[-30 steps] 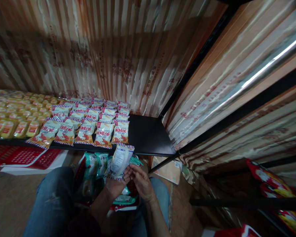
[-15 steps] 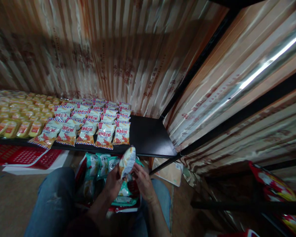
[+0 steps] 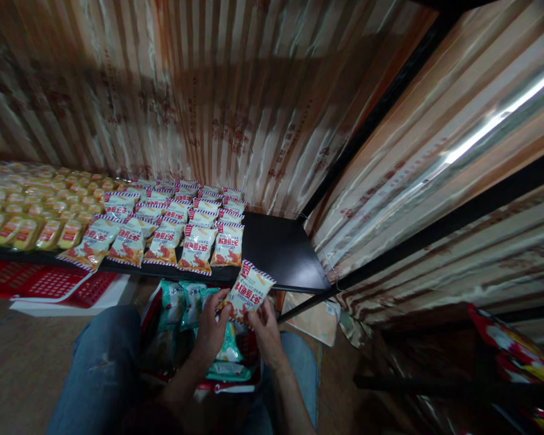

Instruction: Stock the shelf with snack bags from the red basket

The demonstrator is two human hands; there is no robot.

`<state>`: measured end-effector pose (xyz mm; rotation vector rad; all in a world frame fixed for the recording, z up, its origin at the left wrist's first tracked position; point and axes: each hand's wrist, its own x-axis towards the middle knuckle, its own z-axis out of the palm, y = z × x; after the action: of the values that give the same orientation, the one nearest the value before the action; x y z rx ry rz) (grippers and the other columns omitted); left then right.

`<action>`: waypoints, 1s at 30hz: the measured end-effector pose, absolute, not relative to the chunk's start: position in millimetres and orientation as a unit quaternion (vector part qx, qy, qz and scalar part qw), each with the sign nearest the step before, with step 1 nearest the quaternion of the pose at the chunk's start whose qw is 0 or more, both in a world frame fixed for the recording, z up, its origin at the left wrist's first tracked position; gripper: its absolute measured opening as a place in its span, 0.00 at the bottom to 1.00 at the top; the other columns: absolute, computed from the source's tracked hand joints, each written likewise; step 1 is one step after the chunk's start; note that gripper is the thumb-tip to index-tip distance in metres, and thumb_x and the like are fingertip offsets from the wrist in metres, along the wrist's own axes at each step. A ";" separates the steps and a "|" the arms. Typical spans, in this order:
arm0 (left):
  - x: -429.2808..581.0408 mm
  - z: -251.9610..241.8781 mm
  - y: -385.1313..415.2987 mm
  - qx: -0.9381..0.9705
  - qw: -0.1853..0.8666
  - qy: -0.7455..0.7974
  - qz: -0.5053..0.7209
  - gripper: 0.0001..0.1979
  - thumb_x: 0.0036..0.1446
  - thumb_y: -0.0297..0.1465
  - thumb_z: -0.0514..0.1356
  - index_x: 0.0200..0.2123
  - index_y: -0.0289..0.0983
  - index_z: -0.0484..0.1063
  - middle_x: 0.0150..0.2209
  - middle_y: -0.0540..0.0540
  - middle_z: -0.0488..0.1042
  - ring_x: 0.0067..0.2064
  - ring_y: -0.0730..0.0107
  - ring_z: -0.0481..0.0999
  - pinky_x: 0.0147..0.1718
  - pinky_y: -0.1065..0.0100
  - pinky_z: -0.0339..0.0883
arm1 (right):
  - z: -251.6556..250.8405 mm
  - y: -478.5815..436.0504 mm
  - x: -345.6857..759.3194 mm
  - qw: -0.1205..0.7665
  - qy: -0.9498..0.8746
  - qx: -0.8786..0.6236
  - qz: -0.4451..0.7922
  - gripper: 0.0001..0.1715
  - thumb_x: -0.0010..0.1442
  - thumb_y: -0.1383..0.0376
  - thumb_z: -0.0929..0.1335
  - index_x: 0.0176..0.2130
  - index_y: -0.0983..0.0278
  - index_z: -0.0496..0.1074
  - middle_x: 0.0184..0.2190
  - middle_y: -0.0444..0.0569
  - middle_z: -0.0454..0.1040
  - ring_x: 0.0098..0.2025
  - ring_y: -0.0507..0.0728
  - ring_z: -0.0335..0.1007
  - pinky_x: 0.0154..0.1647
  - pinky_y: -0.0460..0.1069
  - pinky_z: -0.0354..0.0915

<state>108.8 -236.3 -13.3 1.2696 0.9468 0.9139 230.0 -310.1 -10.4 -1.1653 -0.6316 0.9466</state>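
Observation:
Both my hands hold one snack packet (image 3: 249, 290), white and orange with a red, white and blue striped edge, its printed front facing up. My left hand (image 3: 212, 329) pinches its lower left corner, and my right hand (image 3: 263, 329) grips its lower right edge. The packet hovers just in front of the black shelf (image 3: 281, 251), beside the rows of matching packets (image 3: 172, 226) laid out there. Below my hands a red basket (image 3: 236, 377) holds teal and white packets (image 3: 185, 302).
Yellow packets (image 3: 22, 211) fill the shelf's left part. The right end of the shelf is bare black board. Red perforated trays (image 3: 49, 284) lie under the shelf at left. My knees in jeans (image 3: 100, 362) flank the basket. Foil-striped walls close the back and right.
The packet has been turned over from its white back to its printed front and moved up and right toward the shelf's front edge. Both hands stayed on it.

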 end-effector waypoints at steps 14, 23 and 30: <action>120.1 -5.0 -214.7 0.638 0.463 0.443 0.427 0.19 0.57 0.31 0.53 0.53 0.39 0.66 0.50 0.41 0.71 0.51 0.61 0.71 0.50 0.57 0.66 | 3.3 -256.2 248.1 0.644 -0.361 -0.565 0.369 0.35 0.55 0.57 0.71 0.59 0.58 0.61 0.55 0.47 0.71 0.55 0.60 0.67 0.57 0.55 0.62; 119.8 -7.4 -189.7 0.733 0.291 0.422 0.448 0.18 0.61 0.30 0.50 0.54 0.37 0.66 0.49 0.40 0.72 0.52 0.59 0.70 0.52 0.55 0.65 | 10.7 -221.8 250.7 0.646 -0.368 -0.578 0.335 0.37 0.52 0.54 0.72 0.58 0.61 0.65 0.51 0.49 0.74 0.51 0.60 0.70 0.54 0.55 0.65; 110.7 -11.1 -179.1 0.776 0.073 0.395 0.486 0.17 0.60 0.27 0.55 0.53 0.37 0.68 0.58 0.38 0.65 0.65 0.53 0.55 0.60 0.51 0.56 | -4.5 -213.6 250.2 0.641 -0.363 -0.599 0.313 0.36 0.53 0.53 0.70 0.58 0.62 0.64 0.52 0.50 0.73 0.51 0.60 0.69 0.55 0.55 0.64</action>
<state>110.7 -179.1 -11.1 2.3314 1.1848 1.4596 250.2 -213.6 -4.5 -1.3666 -0.8282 0.7131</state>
